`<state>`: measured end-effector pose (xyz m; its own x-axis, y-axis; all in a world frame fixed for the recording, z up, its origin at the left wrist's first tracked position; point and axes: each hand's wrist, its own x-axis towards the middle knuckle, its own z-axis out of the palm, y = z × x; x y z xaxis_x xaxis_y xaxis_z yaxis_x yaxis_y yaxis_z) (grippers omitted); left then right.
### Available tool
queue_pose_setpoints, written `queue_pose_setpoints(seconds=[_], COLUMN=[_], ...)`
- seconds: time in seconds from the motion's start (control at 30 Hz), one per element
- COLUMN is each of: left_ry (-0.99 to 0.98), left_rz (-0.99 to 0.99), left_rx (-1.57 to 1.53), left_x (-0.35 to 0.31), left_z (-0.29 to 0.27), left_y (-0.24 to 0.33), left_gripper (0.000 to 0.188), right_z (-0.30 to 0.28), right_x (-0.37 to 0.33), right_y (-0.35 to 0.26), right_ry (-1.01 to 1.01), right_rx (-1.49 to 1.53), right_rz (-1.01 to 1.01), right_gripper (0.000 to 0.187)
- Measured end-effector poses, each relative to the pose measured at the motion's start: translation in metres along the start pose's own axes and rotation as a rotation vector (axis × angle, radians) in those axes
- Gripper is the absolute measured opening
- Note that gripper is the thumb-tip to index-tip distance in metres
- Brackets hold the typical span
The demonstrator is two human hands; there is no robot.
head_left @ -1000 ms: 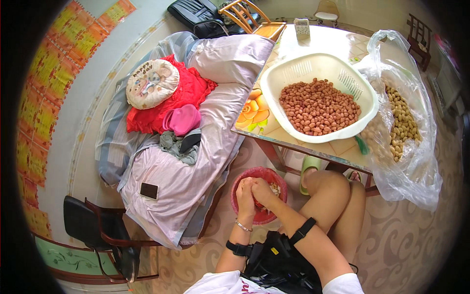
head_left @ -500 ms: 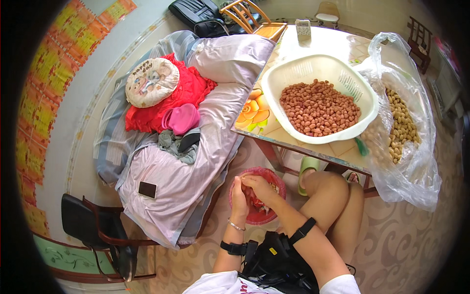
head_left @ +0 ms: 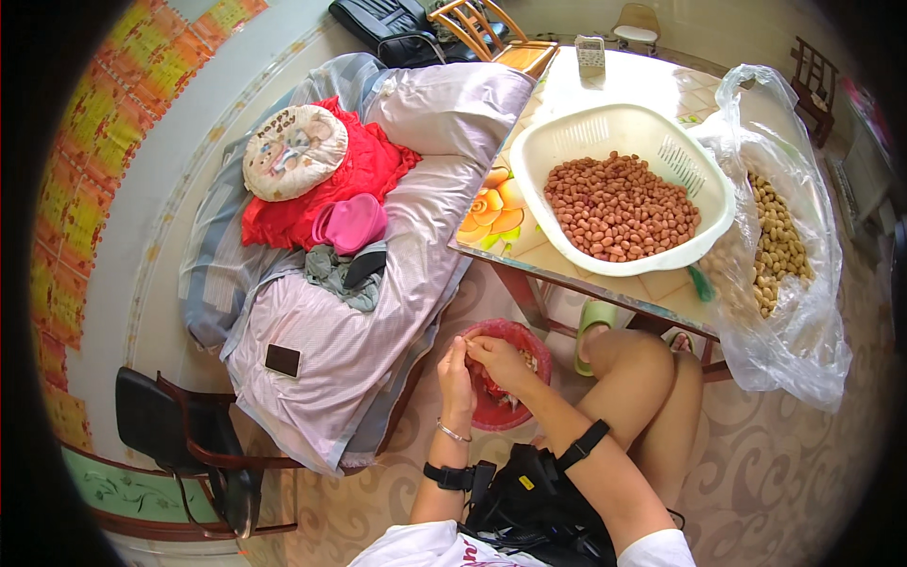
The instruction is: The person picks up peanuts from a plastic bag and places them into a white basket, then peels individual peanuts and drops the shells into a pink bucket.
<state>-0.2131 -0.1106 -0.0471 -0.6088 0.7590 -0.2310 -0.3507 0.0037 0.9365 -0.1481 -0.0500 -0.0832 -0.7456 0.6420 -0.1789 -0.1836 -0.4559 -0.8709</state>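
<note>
The left hand (head_left: 456, 370) stood upright with its fingers nearly straight, its tips meeting those of the right hand (head_left: 501, 363), whose fingers were curled in a partly closed pinch; whether anything was caught between them could not be made out. Directly below both hands was a red basin (head_left: 487, 414), with pale scraps (head_left: 511, 399) inside it. Beyond the hands and to their right, a white basket (head_left: 567, 132) of reddish kernels (head_left: 619, 208) sat on a table (head_left: 661, 285). Farther right, a clear bag (head_left: 803, 350) held tan peanuts (head_left: 778, 246). Left of the hands, a phone (head_left: 282, 360) lay on a covered sofa (head_left: 340, 378).
</note>
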Motion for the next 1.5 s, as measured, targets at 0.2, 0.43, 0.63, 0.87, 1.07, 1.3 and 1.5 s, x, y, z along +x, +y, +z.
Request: queue_pose_setpoints(seconds=[0.2,0.43,0.63,0.87,1.07,1.3,1.5], left_ry=[-0.028,0.072,0.075,0.078,0.067,0.047,0.112], left_rz=[-0.027,0.096,0.13,0.108,0.084,0.128,0.045], left_rx=[0.015,0.093,0.153,0.151,0.121,0.111,0.067], left_x=[0.004,0.004,0.002,0.002,0.002,0.003,0.0], left_z=[-0.01,0.003,0.007,0.004,0.003,0.001,0.007], left_y=[-0.002,-0.018,-0.023,-0.029,-0.032,-0.037,-0.032], left_gripper=[0.035,0.037,0.037,0.037,0.037,0.035,0.03], right_z=[0.0,0.0,-0.005,-0.007,-0.013,-0.012,-0.013], right_x=[-0.001,-0.004,-0.001,0.004,0.005,0.002,0.001], right_y=[0.001,0.005,0.012,0.025,0.027,0.026,0.019], right_ry=[-0.056,0.098,0.154,0.205,0.146,0.169,0.196], right_rx=[-0.02,-0.213,-0.351,-0.612,-0.91,-0.933,-0.735], right_rz=[0.026,-0.126,-0.147,-0.304,-0.371,-0.378,-0.243], right_gripper=[0.019,0.027,0.028,0.023,0.022,0.024,0.026])
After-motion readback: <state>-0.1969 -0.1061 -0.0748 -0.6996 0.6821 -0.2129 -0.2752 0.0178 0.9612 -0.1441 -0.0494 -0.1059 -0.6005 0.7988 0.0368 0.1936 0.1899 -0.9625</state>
